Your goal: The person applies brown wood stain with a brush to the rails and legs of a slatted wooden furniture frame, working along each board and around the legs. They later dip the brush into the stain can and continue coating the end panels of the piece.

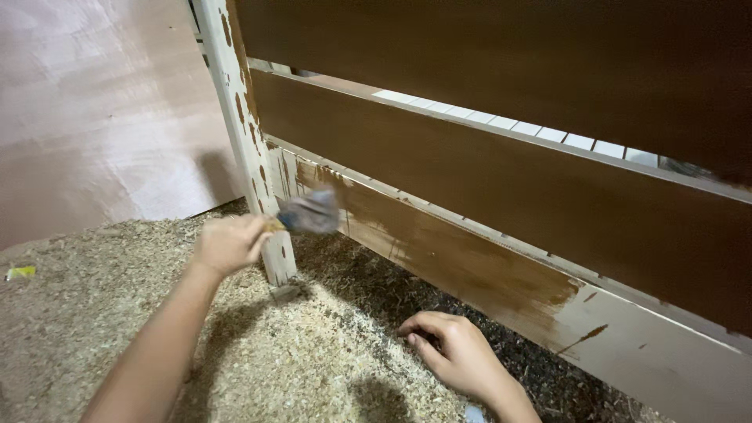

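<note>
Sawdust and wood shavings (pixel 94 313) cover the floor in a thick pale layer, running up to a plain pinkish-brown wall panel (pixel 94 110) at the back left. A wooden frame of horizontal boards stands on the shavings and fills the right of the view: the top board (pixel 501 55) and the middle board (pixel 486 180) are coated dark brown, while the lowest board (pixel 627 345) is brown only along its left and middle stretch, its right end bare and pale with a few brown streaks. A pale upright post (pixel 251 157) at the frame's left end is spotted with brown patches and its foot sits in the shavings. The left hand (pixel 229 244) is closed around the handle of a paintbrush (pixel 309 213), whose blurred bristles lie against the left end of the lowest board, just beside the post. The right hand (pixel 458 352) rests palm down on the darker shavings near the foot of the frame, fingers curled loosely and holding nothing. A small yellowish scrap (pixel 19 272) lies on the sawdust at the far left edge.
</note>
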